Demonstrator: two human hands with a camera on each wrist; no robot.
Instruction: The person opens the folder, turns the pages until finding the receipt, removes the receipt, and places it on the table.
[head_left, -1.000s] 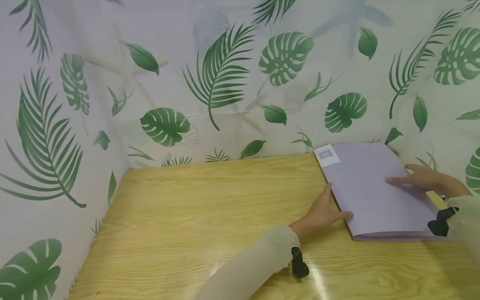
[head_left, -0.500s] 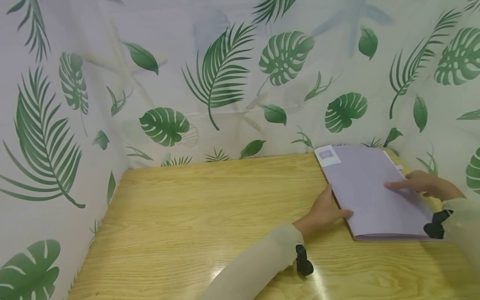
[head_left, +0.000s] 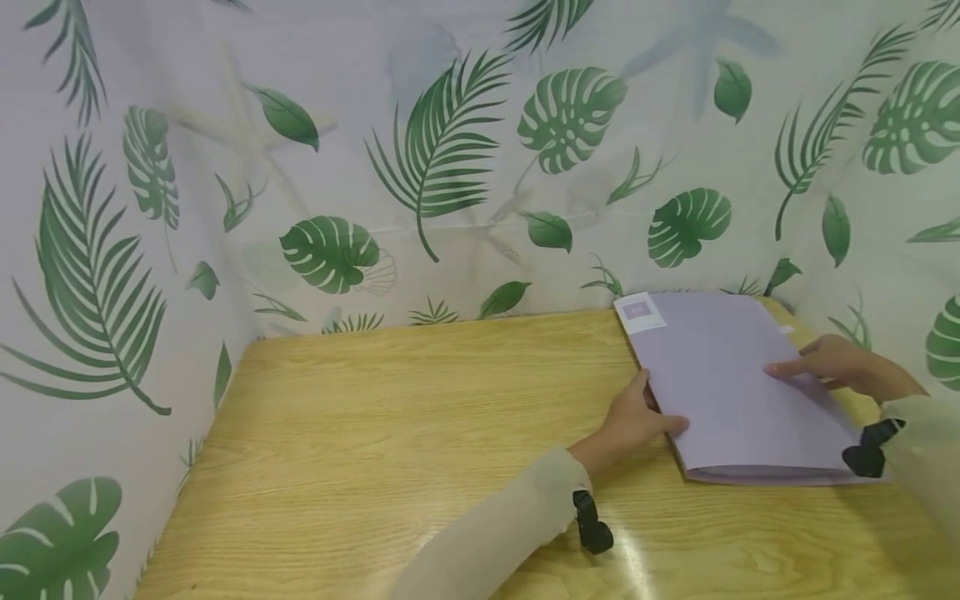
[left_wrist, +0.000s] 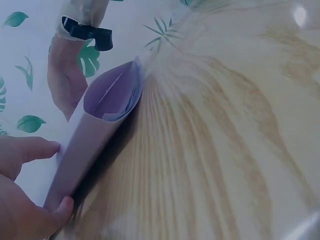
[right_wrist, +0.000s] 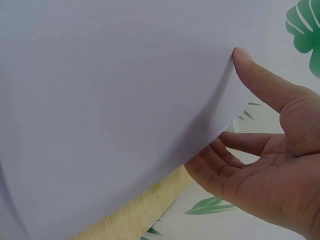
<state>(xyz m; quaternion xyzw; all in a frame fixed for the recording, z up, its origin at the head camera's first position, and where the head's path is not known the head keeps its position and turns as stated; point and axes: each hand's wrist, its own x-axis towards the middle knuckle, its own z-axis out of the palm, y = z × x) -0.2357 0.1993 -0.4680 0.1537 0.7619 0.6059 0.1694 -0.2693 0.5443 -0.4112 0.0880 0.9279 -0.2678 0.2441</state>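
A light purple folder (head_left: 731, 383) lies tilted at the right of the table, a white label (head_left: 640, 312) on its far left corner. My left hand (head_left: 630, 417) grips its spine, thumb on the top cover. In the left wrist view the folder's near end (left_wrist: 82, 145) gapes, showing paper edges inside, and the spine sits between thumb and fingers. At the other long edge my right hand (head_left: 840, 360) holds the folder. The right wrist view shows that hand's thumb on the cover (right_wrist: 115, 100) and its other fingers around the edge from below.
Light wood-grain table (head_left: 390, 425) extends leftward from the folder. A leaf-printed cloth (head_left: 465, 275) rises along the back and both sides, close to the folder's far end. A small white tab (head_left: 786, 329) sticks out at the folder's right edge.
The folder has slid slightly left, both hands moving with it. Its right edge has drawn inward since a second ago, and the white tab there has come into view.
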